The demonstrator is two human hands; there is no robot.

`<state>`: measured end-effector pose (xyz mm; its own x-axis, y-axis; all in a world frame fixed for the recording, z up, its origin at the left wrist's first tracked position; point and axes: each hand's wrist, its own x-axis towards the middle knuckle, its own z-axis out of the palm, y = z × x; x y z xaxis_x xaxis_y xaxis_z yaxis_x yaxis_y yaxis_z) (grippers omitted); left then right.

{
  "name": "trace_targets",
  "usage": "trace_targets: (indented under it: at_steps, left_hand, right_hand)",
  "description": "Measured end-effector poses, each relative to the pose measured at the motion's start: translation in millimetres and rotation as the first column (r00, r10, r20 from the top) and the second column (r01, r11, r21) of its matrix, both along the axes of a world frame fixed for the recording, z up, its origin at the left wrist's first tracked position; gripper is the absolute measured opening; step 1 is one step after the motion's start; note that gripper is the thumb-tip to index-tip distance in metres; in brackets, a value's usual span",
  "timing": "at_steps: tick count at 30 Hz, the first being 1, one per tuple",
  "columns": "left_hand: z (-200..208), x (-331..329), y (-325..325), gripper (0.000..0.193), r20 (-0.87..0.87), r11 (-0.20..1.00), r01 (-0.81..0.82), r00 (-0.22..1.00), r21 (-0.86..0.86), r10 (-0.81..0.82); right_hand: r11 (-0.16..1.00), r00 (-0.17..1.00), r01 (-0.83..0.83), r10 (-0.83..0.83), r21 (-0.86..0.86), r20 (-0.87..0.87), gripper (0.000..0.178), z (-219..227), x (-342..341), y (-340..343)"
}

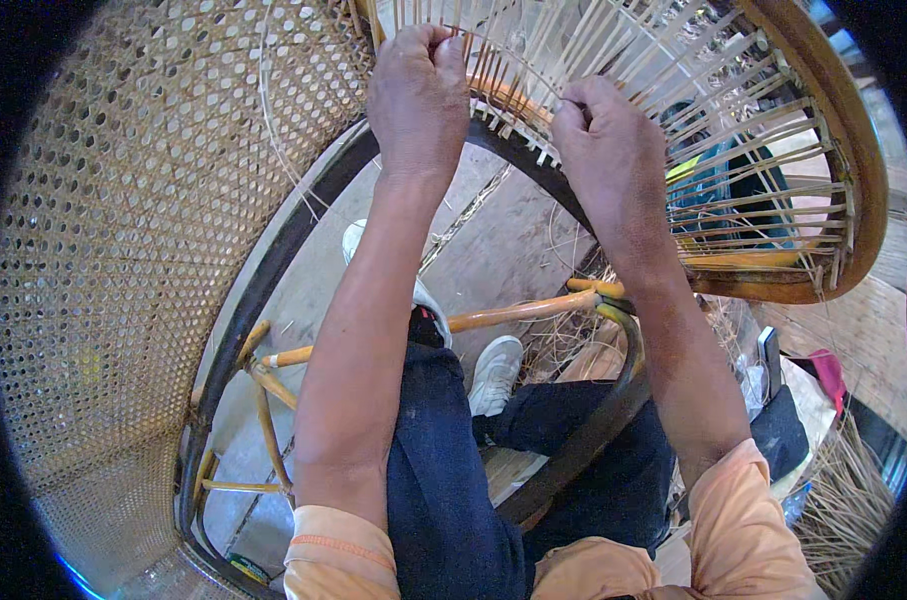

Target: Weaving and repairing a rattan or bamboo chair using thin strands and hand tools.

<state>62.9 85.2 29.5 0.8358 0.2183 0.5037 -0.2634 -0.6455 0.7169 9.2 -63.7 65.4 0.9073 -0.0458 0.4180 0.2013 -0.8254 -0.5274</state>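
Both of my arms reach up to a rattan chair frame, where pale cane strands (743,215) fan out to a curved brown rim (858,160). My left hand (420,105) is closed in a pinch at the top, thumb against forefinger, on a thin cane strand (513,52). That strand runs across the fanned ones toward my right hand (613,150), which is also pinched, around its other end. To the left curves a large panel of woven cane (153,200) with open holes. A loose strand (265,100) hangs over its face.
A dark curved rail (243,350) edges the woven panel, with tan rattan legs and a crossbar (523,312) below. My legs and white shoes (495,375) are under the frame. At right lie a dark green container (743,185), a phone (769,355) and a bundle of cane (845,500).
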Motion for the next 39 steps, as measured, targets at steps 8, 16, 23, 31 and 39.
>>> trace_targets:
  at_steps: [8,16,23,31,39]
  left_hand:
    - [-2.2,0.2,-2.0,0.019,0.079,0.994,-0.069,0.995,0.082,0.063]
    - [1.0,-9.2,-0.7,0.018,0.197,0.974,-0.124,0.977,0.188,0.086]
    - [3.4,-5.7,3.5,0.021,0.024,0.982,-0.116,0.993,0.152,0.113]
    - [20.0,-12.8,4.5,0.019,0.361,0.940,-0.141,0.932,0.309,0.021]
    - [41.6,-20.6,-1.8,0.029,0.037,0.957,-0.069,0.997,0.281,0.061]
  right_hand:
    - [1.000,0.999,-0.003,0.002,-0.026,-0.039,0.015,-2.2,1.8,-1.8]
    - [0.999,1.000,-0.007,0.007,-0.038,0.001,0.015,-8.7,9.6,3.6]
    - [0.998,1.000,0.011,-0.011,-0.063,0.003,0.012,-8.9,7.8,2.0]
    - [1.000,1.000,-0.014,0.015,-0.018,0.024,0.014,-10.0,8.7,1.4]
    - [0.999,0.994,-0.026,0.029,-0.025,0.103,0.012,-10.2,8.5,1.5]
